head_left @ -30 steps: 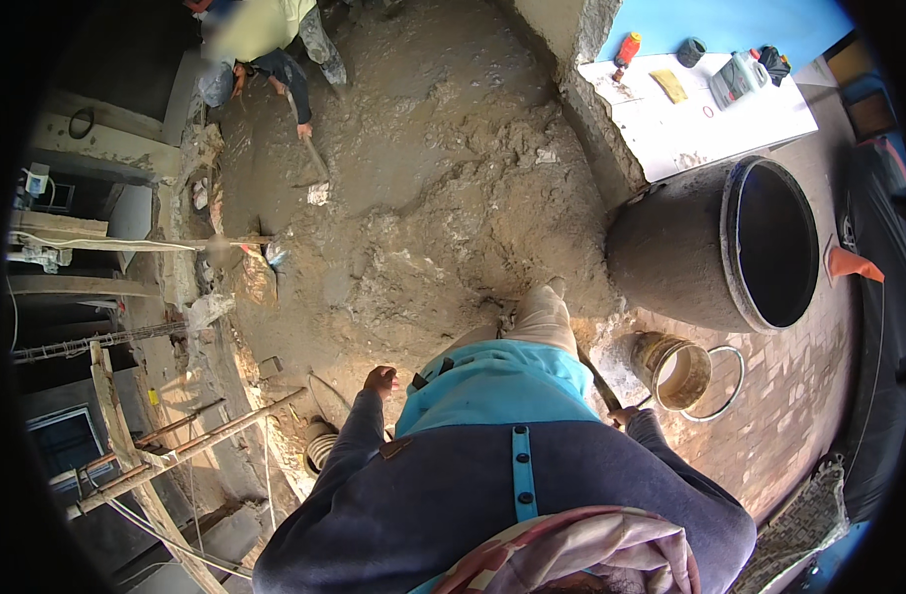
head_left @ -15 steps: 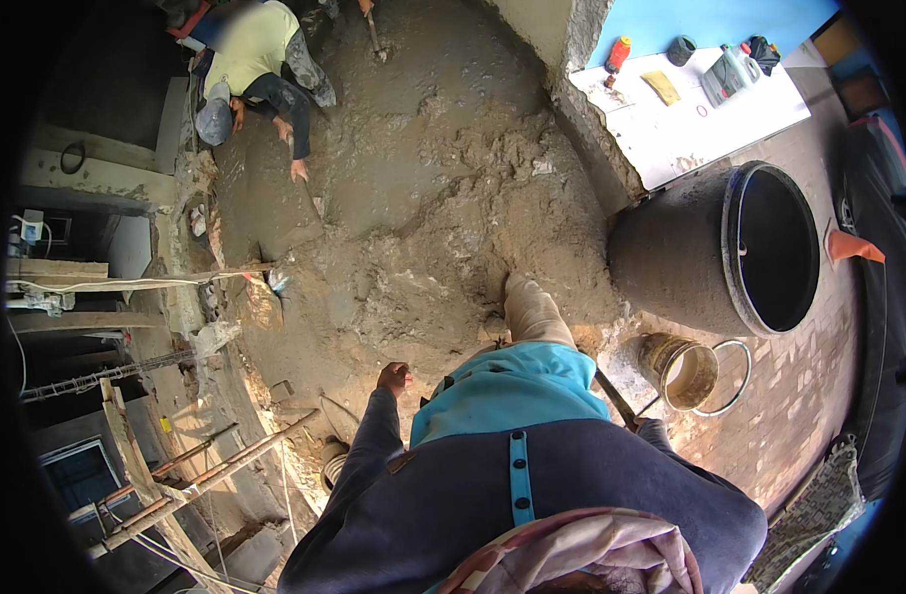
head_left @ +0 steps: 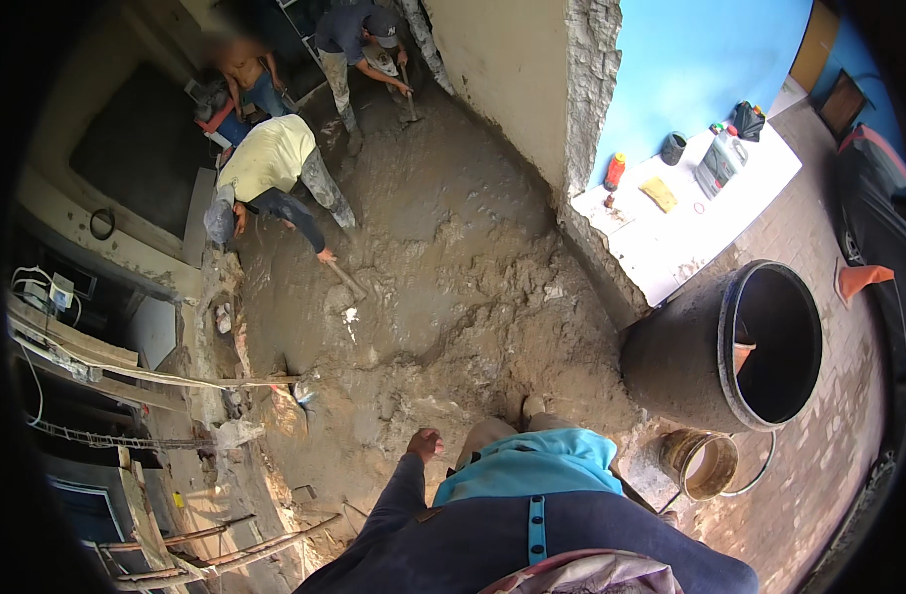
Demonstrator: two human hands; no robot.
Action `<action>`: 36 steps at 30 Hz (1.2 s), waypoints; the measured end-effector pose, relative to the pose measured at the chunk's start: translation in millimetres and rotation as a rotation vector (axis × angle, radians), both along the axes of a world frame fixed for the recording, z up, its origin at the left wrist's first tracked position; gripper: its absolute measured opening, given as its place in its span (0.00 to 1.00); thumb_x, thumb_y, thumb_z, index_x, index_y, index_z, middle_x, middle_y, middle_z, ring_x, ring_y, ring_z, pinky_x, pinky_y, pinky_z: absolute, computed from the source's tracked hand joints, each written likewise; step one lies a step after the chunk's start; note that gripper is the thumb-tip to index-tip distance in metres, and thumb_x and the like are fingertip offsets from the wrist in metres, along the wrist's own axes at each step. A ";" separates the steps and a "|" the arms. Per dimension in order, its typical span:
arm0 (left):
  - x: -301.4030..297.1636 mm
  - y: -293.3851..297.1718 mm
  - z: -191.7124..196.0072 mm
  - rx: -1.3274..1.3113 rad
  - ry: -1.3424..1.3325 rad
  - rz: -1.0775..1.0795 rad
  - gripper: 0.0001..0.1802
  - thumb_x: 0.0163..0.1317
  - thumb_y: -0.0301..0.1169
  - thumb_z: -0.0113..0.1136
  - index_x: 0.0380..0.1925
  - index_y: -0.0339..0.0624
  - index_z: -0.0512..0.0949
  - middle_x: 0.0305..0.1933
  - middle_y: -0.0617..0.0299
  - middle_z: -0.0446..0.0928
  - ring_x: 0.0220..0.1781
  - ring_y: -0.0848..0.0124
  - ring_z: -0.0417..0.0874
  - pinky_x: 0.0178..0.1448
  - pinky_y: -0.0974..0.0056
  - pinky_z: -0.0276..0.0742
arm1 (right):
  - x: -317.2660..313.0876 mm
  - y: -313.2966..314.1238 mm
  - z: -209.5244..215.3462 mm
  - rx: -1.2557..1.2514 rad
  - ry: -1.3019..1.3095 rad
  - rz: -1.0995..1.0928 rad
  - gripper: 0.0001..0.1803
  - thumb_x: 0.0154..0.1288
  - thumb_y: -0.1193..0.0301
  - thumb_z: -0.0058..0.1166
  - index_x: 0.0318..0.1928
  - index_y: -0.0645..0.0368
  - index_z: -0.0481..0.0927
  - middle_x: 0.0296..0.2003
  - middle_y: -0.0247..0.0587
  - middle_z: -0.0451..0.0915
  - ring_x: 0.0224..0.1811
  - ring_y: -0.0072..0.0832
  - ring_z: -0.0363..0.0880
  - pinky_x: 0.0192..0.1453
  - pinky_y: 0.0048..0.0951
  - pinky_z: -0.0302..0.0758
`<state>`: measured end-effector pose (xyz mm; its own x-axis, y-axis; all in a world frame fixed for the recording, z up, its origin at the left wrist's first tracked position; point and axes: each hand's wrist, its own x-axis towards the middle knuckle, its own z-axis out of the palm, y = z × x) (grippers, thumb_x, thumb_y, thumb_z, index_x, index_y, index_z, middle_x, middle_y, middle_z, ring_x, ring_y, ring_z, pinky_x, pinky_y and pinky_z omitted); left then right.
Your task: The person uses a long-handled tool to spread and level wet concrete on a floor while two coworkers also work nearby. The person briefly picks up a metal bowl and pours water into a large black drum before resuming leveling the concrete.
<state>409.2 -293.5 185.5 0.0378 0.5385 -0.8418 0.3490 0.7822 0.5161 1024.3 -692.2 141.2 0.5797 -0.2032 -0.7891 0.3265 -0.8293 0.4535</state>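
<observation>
Shifted farther from the large black round tub (head_left: 690,366), left hand (head_left: 425,443), loosely curled and empty, hangs over wet grey mortar (head_left: 443,297); right hand unseen.

Three co-workers (head_left: 275,163), one barrel (head_left: 730,346), one bucket (head_left: 700,463)

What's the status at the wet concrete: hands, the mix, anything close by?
Left hand loosely curled, holding nothing, over wet concrete. Right hand not in view. Big black barrel and small bucket close on the right; three workers beyond.
</observation>
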 end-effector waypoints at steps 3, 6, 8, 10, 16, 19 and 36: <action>12.9 19.4 6.3 -0.002 0.016 -0.038 0.28 0.75 0.45 0.57 0.67 0.42 0.71 0.58 0.52 0.81 0.54 0.59 0.86 0.52 0.52 0.82 | 5.3 10.2 -16.0 0.060 -0.029 -0.004 0.20 0.71 0.60 0.55 0.58 0.52 0.85 0.58 0.49 0.83 0.61 0.39 0.83 0.64 0.44 0.78; 21.4 32.1 16.3 0.030 0.025 -0.020 0.27 0.75 0.43 0.56 0.67 0.41 0.71 0.56 0.51 0.82 0.52 0.59 0.87 0.53 0.52 0.82 | 10.0 39.0 -40.6 0.175 -0.074 0.018 0.18 0.72 0.62 0.53 0.58 0.50 0.85 0.58 0.49 0.83 0.61 0.38 0.83 0.63 0.43 0.78; 21.9 35.6 22.3 0.009 0.072 0.022 0.26 0.76 0.40 0.54 0.68 0.38 0.71 0.52 0.51 0.83 0.47 0.61 0.88 0.49 0.54 0.83 | 10.4 72.3 -56.8 0.313 -0.087 0.106 0.18 0.72 0.63 0.53 0.58 0.50 0.85 0.58 0.49 0.83 0.61 0.38 0.83 0.63 0.43 0.78; 18.1 34.4 24.1 0.015 0.041 0.042 0.26 0.77 0.42 0.54 0.68 0.41 0.70 0.57 0.50 0.81 0.54 0.57 0.86 0.56 0.47 0.81 | 19.9 127.2 -68.8 0.384 -0.029 0.354 0.19 0.73 0.62 0.46 0.57 0.50 0.86 0.57 0.49 0.83 0.61 0.43 0.83 0.64 0.45 0.79; -1.6 -1.7 -0.8 -0.061 0.087 0.228 0.27 0.77 0.43 0.52 0.69 0.42 0.69 0.60 0.48 0.81 0.56 0.54 0.86 0.57 0.44 0.80 | 38.9 282.3 -35.2 0.839 0.077 0.233 0.19 0.66 0.65 0.55 0.57 0.50 0.85 0.56 0.52 0.82 0.57 0.44 0.83 0.52 0.44 0.83; -6.6 -37.1 -14.1 0.004 0.057 0.275 0.23 0.78 0.40 0.51 0.66 0.41 0.72 0.59 0.48 0.81 0.56 0.54 0.86 0.55 0.45 0.81 | 47.1 346.2 -1.1 0.952 0.116 -0.204 0.20 0.67 0.63 0.55 0.57 0.53 0.83 0.54 0.45 0.82 0.51 0.37 0.84 0.39 0.43 0.87; -29.8 46.0 -54.5 -0.023 0.238 -0.083 0.18 0.73 0.42 0.53 0.47 0.43 0.86 0.42 0.52 0.87 0.40 0.59 0.88 0.43 0.55 0.82 | -95.9 679.5 27.4 1.230 0.417 0.504 0.21 0.71 0.63 0.60 0.60 0.57 0.80 0.56 0.60 0.79 0.62 0.52 0.77 0.64 0.47 0.75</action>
